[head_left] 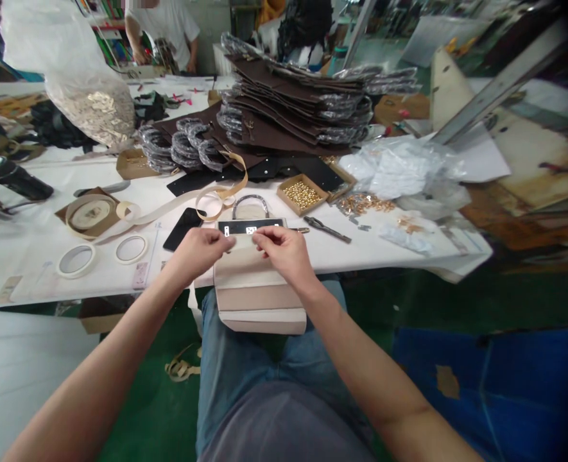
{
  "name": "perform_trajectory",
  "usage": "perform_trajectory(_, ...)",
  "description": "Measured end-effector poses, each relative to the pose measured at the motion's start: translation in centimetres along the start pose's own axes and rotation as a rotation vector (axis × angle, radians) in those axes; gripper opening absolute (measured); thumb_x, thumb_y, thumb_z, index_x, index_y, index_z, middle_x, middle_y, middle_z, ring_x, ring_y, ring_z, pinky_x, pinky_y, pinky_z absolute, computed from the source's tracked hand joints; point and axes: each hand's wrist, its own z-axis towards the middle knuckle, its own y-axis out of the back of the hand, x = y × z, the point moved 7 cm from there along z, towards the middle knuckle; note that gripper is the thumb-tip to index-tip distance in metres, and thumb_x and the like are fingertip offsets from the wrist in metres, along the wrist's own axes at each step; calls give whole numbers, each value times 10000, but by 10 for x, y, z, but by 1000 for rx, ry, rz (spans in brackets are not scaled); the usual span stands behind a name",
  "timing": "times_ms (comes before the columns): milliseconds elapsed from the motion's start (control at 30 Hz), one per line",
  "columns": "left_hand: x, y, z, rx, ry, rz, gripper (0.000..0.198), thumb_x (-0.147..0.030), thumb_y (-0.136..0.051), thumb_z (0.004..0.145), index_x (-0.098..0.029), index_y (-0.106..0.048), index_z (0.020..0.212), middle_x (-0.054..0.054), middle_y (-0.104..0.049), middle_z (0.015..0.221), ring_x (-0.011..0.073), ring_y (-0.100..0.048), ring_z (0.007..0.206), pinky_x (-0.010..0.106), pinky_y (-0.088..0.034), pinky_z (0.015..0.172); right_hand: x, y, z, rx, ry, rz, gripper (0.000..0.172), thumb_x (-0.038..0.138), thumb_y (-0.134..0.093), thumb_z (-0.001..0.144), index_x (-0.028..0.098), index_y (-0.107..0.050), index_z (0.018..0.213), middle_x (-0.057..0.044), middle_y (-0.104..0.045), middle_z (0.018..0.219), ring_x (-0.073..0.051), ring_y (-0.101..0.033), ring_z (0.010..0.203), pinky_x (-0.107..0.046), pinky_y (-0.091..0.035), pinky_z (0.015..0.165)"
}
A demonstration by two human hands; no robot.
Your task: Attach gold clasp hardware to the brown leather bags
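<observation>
A cream handbag point(249, 269) lies at the table's front edge, its lower part hanging over toward my lap. Its plastic-wrapped handle point(249, 200) arches away from me. Along the bag's upper part runs a black strip point(238, 227) with white patches. My left hand point(201, 250) is closed, thumb and forefinger pinched at the strip's near edge. Close beside it, my right hand point(286, 253) also pinches at that edge. Whatever is between the fingertips is too small to make out. A pointed metal tool tip point(303, 230) shows just beyond my right hand.
Right of the bag are a box of gold studs point(301, 194), a dark hand tool point(328, 229) and loose gold parts point(363, 204). Left lie a phone point(183, 228), tape rolls point(76, 260) and a ribbon point(163, 206). Brown bag pieces point(284, 96) are stacked behind. Another person point(168, 32) works beyond.
</observation>
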Motion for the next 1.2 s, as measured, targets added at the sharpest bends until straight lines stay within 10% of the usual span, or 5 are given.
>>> perform_trajectory(333, 38, -16, 108, 6, 31, 274, 507, -602, -827, 887, -216, -670, 598, 39, -634, 613, 197, -568, 664, 358, -352, 656, -33, -2, 62, -137, 86, -518, 539, 180, -763, 939, 173, -772, 1478, -70, -853, 933, -281, -786, 933, -417, -613, 991)
perform_trajectory(1200, 53, -28, 110, -8, 125, 400, 454, -636, -805, 870, -235, -711, 679, 90, -685, 712, 274, -655, 757, 362, -409, 715, -47, -10, 70, -152, 42, -709, 262, 186, -826, 906, 217, -773, 1161, -98, -831, 989, -313, -767, 986, -407, -581, 959)
